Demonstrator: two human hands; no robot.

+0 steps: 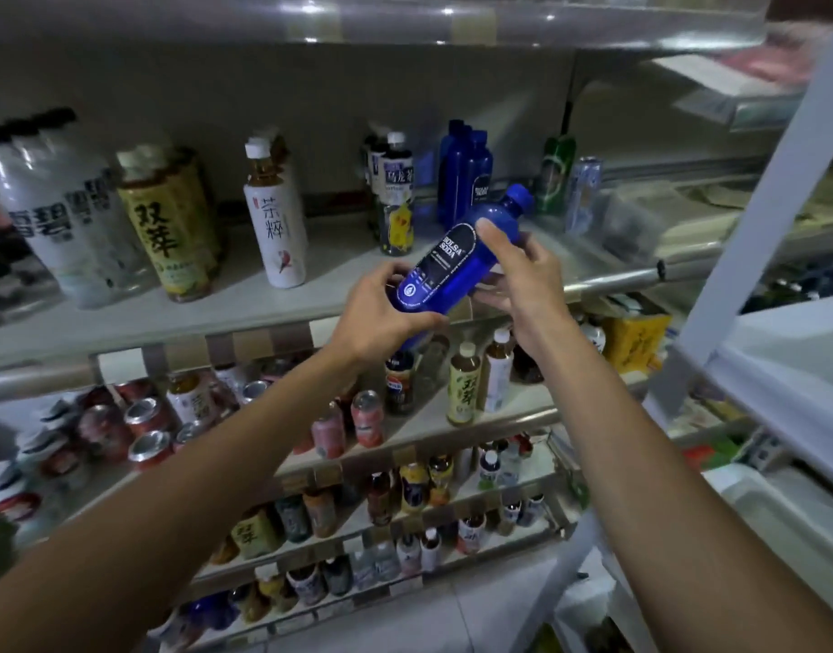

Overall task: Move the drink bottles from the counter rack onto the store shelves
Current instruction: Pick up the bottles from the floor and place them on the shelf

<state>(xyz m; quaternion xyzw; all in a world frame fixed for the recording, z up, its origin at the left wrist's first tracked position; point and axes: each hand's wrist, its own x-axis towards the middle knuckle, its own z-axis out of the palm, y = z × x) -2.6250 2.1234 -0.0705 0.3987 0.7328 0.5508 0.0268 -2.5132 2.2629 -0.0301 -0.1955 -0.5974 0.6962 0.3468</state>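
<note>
In the head view, the person is holding 1 blue bottle (457, 261) in the air with both hands, just over the front edge of the upper shelf (311, 299). The bottle is lying tilted, its blue cap pointing up and to the right and its base down toward the left; its dark label is facing the camera and reading "BOLSA SODA".

The left hand (381, 318) is gripping the base end, with the fingers curling round the far side and the thumb wrapping the near side. The right hand (523, 275) is holding the upper half, with the thumb pressing on top near the shoulder and the other fingers reaching underneath, partly hidden by the bottle.

Toward the back edge of the same shelf, a row of matching blue bottles (466, 176) is standing upright, just behind the held one. To their right, a green can (556, 176) and a silver can (582, 190) are standing near each other. To their left, dark-labelled bottles (396, 195) are standing in a line from back to front. Further left, a white tea bottle (275, 228) is standing upright, then yellow-labelled bottles (170, 228), and clear bottles (61, 219) are filling the left end.

On the lower shelf (509, 417), red cans (146, 417) are crowding the left side.
</note>
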